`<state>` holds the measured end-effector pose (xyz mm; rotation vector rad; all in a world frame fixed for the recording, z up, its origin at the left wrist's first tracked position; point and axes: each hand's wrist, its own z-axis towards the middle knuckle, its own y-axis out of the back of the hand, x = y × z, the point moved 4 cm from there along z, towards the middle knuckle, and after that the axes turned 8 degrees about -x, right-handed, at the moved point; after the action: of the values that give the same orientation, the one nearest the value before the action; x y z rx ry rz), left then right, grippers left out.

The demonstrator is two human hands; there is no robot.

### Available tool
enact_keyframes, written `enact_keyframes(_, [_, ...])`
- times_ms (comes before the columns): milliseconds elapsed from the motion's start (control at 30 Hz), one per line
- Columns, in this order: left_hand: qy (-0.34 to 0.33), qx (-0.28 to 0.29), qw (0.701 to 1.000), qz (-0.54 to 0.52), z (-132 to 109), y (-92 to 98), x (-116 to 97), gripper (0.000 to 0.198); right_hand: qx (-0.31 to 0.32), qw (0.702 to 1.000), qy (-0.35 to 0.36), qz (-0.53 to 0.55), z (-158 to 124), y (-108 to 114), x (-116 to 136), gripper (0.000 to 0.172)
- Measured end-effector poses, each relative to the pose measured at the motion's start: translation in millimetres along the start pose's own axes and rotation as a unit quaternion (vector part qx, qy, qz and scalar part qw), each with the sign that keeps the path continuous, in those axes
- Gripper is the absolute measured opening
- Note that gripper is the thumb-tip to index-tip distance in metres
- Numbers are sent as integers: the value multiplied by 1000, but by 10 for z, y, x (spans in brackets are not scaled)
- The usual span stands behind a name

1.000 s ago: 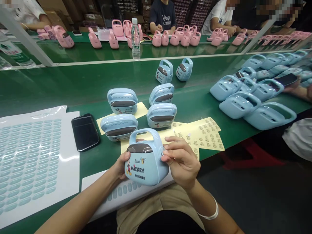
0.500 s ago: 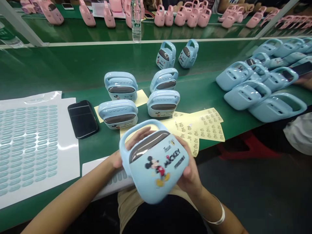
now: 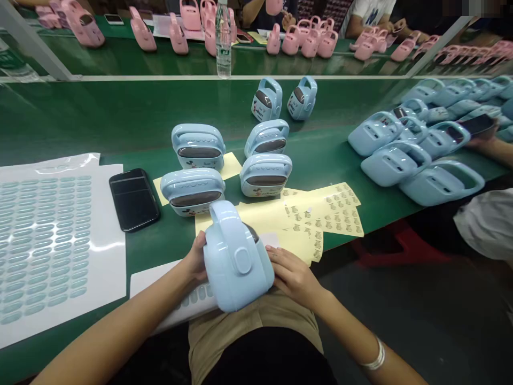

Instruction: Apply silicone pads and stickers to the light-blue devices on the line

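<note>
Both my hands hold a light blue handled case [image 3: 236, 262] at the near edge of the green table [image 3: 100, 128], its side with an oval button turned up toward me. My left hand [image 3: 196, 261] grips its left side, fingers mostly hidden behind it. On the right, my right hand [image 3: 292, 274] presses against the case with fingers curled along its lower edge. Just beyond stand several more blue cases [image 3: 193, 190] with Mickey prints, on yellow label sheets [image 3: 320, 214].
A black phone [image 3: 133, 199] lies left of the cases, beside a white sheet of oval stickers [image 3: 44, 235]. Another sticker strip [image 3: 176, 299] lies under the held case. Many blue cases [image 3: 417, 160] pile at right. Pink cases [image 3: 304, 43], a water bottle [image 3: 223, 37] and other people sit across.
I have turned the case from its printed Mickey front to its side and lowered it toward the table edge. My right hand shifted from the top corner to the lower right side.
</note>
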<state>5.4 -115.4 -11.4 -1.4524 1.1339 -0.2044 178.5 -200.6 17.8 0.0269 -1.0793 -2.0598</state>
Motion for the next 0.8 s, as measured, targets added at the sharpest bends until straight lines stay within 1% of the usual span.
enact_keyframes(100, [-31,37,999,-16,-33,-97,-32,59,-33,998,34,-34,-39,-38,51,17])
enact_keyframes(167, [-36,37,998,-21,-44,-139,-43,55,-26,998,36,-49,-5,-53,91,19])
enact_keyframes(333, [-19,-8,999,-37,-31,-123,-50,54,38,999,-11,-22,152,-22,90,25])
enact_keyframes(400, [-18,-19,999,-44,-28,-113,-59,53,41,998,-44,5,210,15,47,26])
enact_keyframes(433, [-16,-20,999,-48,-27,-118,-61,52,32,997,-69,26,242,42,19,25])
enact_keyframes(467, [-12,-16,999,-50,-28,-131,-62,51,10,994,-97,46,278,80,-8,23])
enact_keyframes(500, [-8,-10,999,-52,-28,-149,-61,51,-29,990,-124,64,318,131,-28,19])
enact_keyframes(533, [-5,-2,999,-51,-29,-173,-60,50,-85,983,-143,82,363,195,-34,17])
enact_keyframes(567, [-4,3,999,-50,-30,-196,-59,49,-153,973,-145,96,409,264,-16,17])
enact_keyframes(600, [-8,4,999,-49,-31,-219,-63,48,-220,962,-127,103,455,329,27,20])
enact_keyframes(633, [-12,4,999,-48,-33,-240,-66,46,-276,951,-92,103,501,379,94,23])
enact_keyframes(667, [-14,2,999,-43,-36,-258,-68,45,-310,944,-48,101,549,405,174,24])
enact_keyframes(700, [-14,1,999,-35,-41,-275,-69,45,-324,941,-5,97,597,408,255,23])
enact_keyframes(733, [-13,-1,1000,-26,-47,-288,-68,46,-324,941,31,90,642,393,325,21])
enact_keyframes(800, [-7,-3,1000,-4,-61,-303,-64,49,-311,945,65,81,710,345,411,18])
